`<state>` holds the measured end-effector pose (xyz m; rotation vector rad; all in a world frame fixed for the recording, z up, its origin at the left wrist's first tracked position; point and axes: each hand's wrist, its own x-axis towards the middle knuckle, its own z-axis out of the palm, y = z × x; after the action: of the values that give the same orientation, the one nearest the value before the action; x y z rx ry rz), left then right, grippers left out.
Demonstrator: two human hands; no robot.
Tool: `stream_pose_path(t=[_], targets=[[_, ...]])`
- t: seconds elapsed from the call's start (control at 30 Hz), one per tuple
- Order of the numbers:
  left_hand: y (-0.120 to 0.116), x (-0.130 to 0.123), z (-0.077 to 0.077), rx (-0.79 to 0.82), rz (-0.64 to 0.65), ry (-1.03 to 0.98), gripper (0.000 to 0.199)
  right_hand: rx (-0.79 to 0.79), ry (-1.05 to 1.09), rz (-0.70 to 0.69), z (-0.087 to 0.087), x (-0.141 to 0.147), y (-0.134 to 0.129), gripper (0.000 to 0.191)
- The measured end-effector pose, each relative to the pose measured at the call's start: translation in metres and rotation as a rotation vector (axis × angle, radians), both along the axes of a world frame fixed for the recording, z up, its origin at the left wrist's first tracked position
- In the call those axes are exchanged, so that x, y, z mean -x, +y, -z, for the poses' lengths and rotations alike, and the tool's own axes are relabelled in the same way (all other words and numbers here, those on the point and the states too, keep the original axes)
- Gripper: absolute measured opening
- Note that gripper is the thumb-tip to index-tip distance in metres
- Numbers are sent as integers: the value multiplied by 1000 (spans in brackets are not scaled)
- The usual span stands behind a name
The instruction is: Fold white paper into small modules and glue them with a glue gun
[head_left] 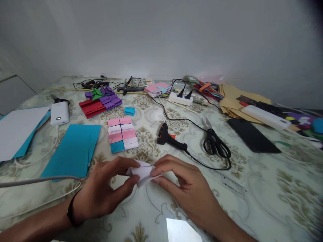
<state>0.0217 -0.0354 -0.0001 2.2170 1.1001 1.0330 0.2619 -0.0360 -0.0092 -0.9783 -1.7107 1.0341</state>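
Observation:
A small folded white paper (144, 173) is held up between both hands, just above the patterned table cover. My left hand (111, 186) pinches its left side between thumb and fingers. My right hand (184, 185) grips the right end, thumb below and fingers on top. Beyond the hands lies a block of folded pink, white and blue papers (122, 134). A black glue gun (171, 137) rests on its side to the right of that block. A white paper piece (182, 230) lies at the near edge of the view.
Blue sheets (74, 151), white sheets (21, 129) and a power bank (60, 113) are at left. Red folded paper (92, 107) and a small blue piece (129, 111) lie farther back. Scissors (215, 143), a black phone (253, 135), a clear ruler (228, 183) and a power strip (180, 98) stand right.

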Motion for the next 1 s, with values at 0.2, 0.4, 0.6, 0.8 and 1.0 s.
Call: stream_pose_path(t=[0.2, 0.4, 0.6, 0.8, 1.0], targets=[[2, 0, 7, -49, 7, -4, 17, 99, 140, 93, 6, 1, -1, 15], [3, 1, 7, 234, 126, -125, 10, 200, 263, 74, 1, 2, 0, 20], [9, 1, 0, 547, 330, -219, 32, 204, 113, -95, 1, -3, 0, 19], [7, -4, 2, 213, 210, -52, 12, -82, -93, -35, -1, -3, 0, 13], [3, -5, 10, -400, 98, 131, 23, -48, -139, -91, -2, 4, -2, 12]])
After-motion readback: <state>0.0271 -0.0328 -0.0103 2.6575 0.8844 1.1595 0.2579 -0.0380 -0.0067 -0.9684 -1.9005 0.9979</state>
